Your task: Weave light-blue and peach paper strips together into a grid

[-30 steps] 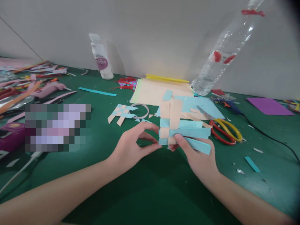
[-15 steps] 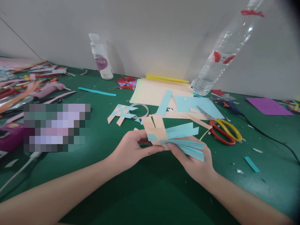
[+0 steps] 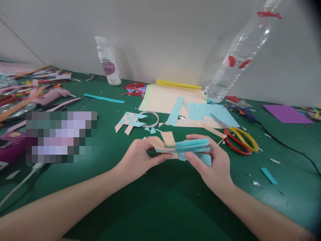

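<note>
Between both hands, just above the green table, is a bundle of woven paper strips (image 3: 192, 144) in light blue and peach. My left hand (image 3: 140, 157) pinches its left end, thumb in front and fingers behind. My right hand (image 3: 215, 164) closes round the blue ends, its thumb pressed on the front strips. The peach strips stick up and to the left, while the blue ones point right. Just beyond my left hand lies a flat woven piece (image 3: 130, 119) in the same colours, touching a roll of clear tape (image 3: 150, 118).
Scissors (image 3: 240, 140) with red and yellow handles lie at right, near a blue glue gun (image 3: 243, 110). Peach paper sheets (image 3: 160, 97), a blue sheet (image 3: 213, 112), a white bottle (image 3: 108, 63) and a clear bottle (image 3: 235, 63) stand or lie behind. A blurred patch covers something at left.
My right hand has opened round the bundle's far side and shifted its thumb right. The blue strips have been drawn closer together, and the peach strips now tilt lower and apart.
</note>
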The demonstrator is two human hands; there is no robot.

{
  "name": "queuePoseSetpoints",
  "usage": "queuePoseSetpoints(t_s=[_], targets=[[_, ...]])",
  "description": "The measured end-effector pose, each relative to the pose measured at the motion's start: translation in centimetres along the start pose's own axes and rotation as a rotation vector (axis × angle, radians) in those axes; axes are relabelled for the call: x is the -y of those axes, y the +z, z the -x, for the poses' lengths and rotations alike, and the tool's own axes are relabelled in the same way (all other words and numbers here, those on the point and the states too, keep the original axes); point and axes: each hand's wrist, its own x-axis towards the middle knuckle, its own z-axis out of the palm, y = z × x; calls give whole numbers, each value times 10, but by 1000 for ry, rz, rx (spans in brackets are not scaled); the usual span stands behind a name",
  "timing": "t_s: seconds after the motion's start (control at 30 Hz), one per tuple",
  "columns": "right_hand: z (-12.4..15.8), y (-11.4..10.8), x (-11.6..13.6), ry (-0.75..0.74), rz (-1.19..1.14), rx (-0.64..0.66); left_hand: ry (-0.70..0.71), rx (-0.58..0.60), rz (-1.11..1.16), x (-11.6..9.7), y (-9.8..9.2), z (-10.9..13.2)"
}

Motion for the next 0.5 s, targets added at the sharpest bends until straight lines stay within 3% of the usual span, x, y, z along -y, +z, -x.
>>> queuePoseSetpoints(t_s=[0.23,0.33,0.5], targets=[[-2,-1,-8,-43,73,-98,-115,14,8,4,-3,-3],[-3,-3,-11,-74,125,-58,-127,18,-60,8,-4,-3],[-9,-5,-13,-156,228,124,-73,14,-182,14,-8,-5]])
